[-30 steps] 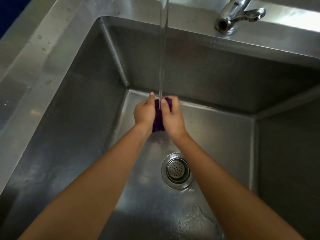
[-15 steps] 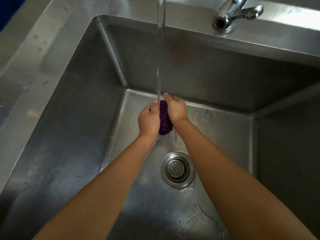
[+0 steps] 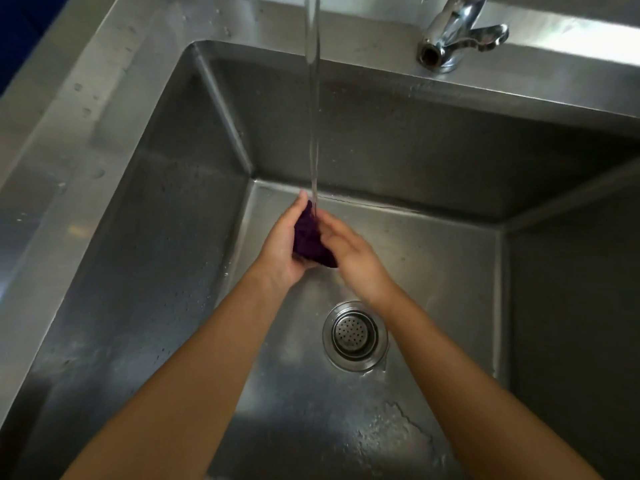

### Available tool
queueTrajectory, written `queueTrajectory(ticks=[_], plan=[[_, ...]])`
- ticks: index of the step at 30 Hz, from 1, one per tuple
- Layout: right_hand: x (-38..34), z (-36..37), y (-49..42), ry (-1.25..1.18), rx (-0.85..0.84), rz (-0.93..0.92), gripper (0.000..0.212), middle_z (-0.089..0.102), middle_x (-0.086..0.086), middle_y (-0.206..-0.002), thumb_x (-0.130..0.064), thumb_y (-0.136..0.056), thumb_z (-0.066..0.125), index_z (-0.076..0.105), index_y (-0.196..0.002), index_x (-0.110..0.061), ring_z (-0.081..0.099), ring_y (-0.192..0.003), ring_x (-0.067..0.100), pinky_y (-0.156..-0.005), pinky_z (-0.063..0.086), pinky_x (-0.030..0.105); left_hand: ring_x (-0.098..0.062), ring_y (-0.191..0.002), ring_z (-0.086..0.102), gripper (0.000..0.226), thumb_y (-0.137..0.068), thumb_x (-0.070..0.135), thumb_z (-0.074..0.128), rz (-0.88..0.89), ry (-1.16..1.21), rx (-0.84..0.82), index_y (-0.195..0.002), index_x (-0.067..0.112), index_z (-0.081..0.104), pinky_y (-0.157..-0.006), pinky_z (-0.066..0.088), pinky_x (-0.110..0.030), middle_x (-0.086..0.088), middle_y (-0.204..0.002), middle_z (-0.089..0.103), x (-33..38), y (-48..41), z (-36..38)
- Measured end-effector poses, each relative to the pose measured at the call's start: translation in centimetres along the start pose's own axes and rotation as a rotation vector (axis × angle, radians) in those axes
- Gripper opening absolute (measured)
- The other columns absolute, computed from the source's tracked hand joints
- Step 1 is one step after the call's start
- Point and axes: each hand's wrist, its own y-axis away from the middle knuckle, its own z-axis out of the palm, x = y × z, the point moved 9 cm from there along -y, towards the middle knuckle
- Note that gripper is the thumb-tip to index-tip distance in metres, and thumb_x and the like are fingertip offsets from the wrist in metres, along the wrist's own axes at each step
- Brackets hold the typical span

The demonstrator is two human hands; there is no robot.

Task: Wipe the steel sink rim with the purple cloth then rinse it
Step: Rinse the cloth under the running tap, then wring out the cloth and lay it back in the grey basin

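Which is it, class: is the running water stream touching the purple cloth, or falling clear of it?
Touching. The head view shows the water stream landing on the top of the purple cloth, bunched between the left hand and right hand.

Dim basin, glare on rim [image 3: 571, 36], wide-angle distortion

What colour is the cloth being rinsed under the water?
Dark purple cloth, bunched between both hands, seen in the head view.
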Motion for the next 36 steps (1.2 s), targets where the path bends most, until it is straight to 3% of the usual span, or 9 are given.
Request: queueTrajectory(ticks=[2, 4, 6, 10, 13, 17, 22, 31, 36], plan=[[-0.7, -2.3, 0.1, -0.167, 0.117, 0.069, 0.033, 0.060, 0.014, -0.122, -0.006, -0.097, 0.036, 0.051, -0.126, -0.006, 0.062, -0.096, 0.022, -0.089, 0.049, 0.028, -0.017, -0.062, 0.064, 0.028, -0.083, 0.045, 0.057, -0.066, 0.012, -0.023, -0.075, 0.018, 0.061, -0.059, 0.052, -0.029, 0.000, -0.070, 0.065, -0.3, 0.3, 0.0], [-2.0, -5.3, 0.5, -0.111, 0.279, 0.091, 0.028, 0.062, 0.023, -0.117, -0.010, -0.099, 0.032, 0.053, -0.117, -0.003, 0.060, -0.078, 0.022, -0.072, 0.051, 0.026, -0.021, -0.067, 0.060, 0.027, -0.077, 0.040, 0.062, -0.100, 0.030, -0.026, -0.084, 0.014, 0.062, -0.062, 0.051, -0.032, -0.004, -0.077, 0.063, -0.8, 0.5, 0.2], [-4.2, -8.0, 1.2, -0.066, 0.412, 0.046, 0.029, 0.066, 0.021, -0.105, -0.021, -0.100, 0.031, 0.054, -0.107, -0.006, 0.058, -0.070, 0.019, -0.062, 0.048, 0.026, -0.022, -0.069, 0.061, 0.028, -0.079, 0.035, 0.061, -0.112, 0.045, -0.027, -0.089, 0.010, 0.063, -0.061, 0.052, -0.031, -0.006, -0.079, 0.065, -1.1, 0.7, 0.7], [-10.8, -11.7, 3.0, -0.122, 0.537, -0.066, 0.051, 0.069, 0.008, -0.086, -0.045, -0.100, 0.020, 0.057, -0.100, -0.010, 0.060, -0.061, 0.016, -0.053, 0.048, 0.026, -0.020, -0.065, 0.062, 0.026, -0.082, 0.033, 0.055, -0.105, 0.103, -0.062, -0.087, 0.009, 0.063, -0.056, 0.052, -0.029, -0.005, -0.084, 0.063, -0.9, 1.0, 2.1], [-15.3, -12.3, 4.1, -0.047, 0.523, -0.133, 0.061, 0.073, 0.006, -0.085, -0.052, -0.098, 0.014, 0.062, -0.100, -0.014, 0.061, -0.062, 0.014, -0.055, 0.048, 0.024, -0.018, -0.060, 0.060, 0.025, -0.081, 0.033, 0.055, -0.101, 0.102, -0.091, -0.084, 0.009, 0.062, -0.056, 0.050, -0.028, -0.004, -0.080, 0.060, -0.3, 1.4, 2.8], [-17.7, -11.2, 3.9, 0.002, 0.461, -0.108, 0.052, 0.071, 0.002, -0.071, -0.048, -0.099, 0.021, 0.061, -0.094, -0.015, 0.052, -0.053, 0.012, -0.053, 0.042, 0.025, -0.020, -0.063, 0.056, 0.027, -0.084, 0.035, 0.053, -0.089, 0.107, -0.116, -0.081, 0.011, 0.063, -0.056, 0.049, -0.028, -0.004, -0.081, 0.060, 0.4, 2.1, 3.5], [-18.6, -10.6, 3.5, -0.007, 0.443, -0.065, 0.051, 0.063, 0.000, -0.059, -0.047, -0.098, 0.029, 0.062, -0.092, -0.009, 0.041, -0.044, 0.010, -0.041, 0.032, 0.021, -0.020, -0.059, 0.055, 0.030, -0.085, 0.041, 0.049, -0.082, 0.093, -0.138, -0.081, 0.014, 0.061, -0.053, 0.048, -0.026, -0.003, -0.081, 0.058, 1.6, 2.9, 4.1], [-18.7, -11.2, 2.9, 0.084, 0.479, -0.143, 0.041, 0.049, -0.002, -0.053, -0.032, -0.100, 0.033, 0.060, -0.076, -0.014, 0.040, -0.040, 0.005, -0.042, 0.033, 0.018, -0.020, -0.059, 0.056, 0.032, -0.087, 0.044, 0.049, -0.083, 0.098, -0.152, -0.080, 0.015, 0.061, -0.057, 0.047, -0.027, -0.003, -0.081, 0.058, 2.8, 3.1, 4.8], [-17.4, -11.1, 2.3, -0.146, 0.358, -0.193, 0.045, 0.042, 0.002, -0.053, -0.028, -0.102, 0.029, 0.060, -0.075, -0.008, 0.031, -0.035, 0.005, -0.037, 0.023, 0.018, -0.020, -0.065, 0.056, 0.030, -0.082, 0.044, 0.057, -0.084, 0.073, -0.173, -0.083, 0.015, 0.062, -0.063, 0.048, -0.031, -0.003, -0.082, 0.058, 2.5, 2.9, 4.7]])
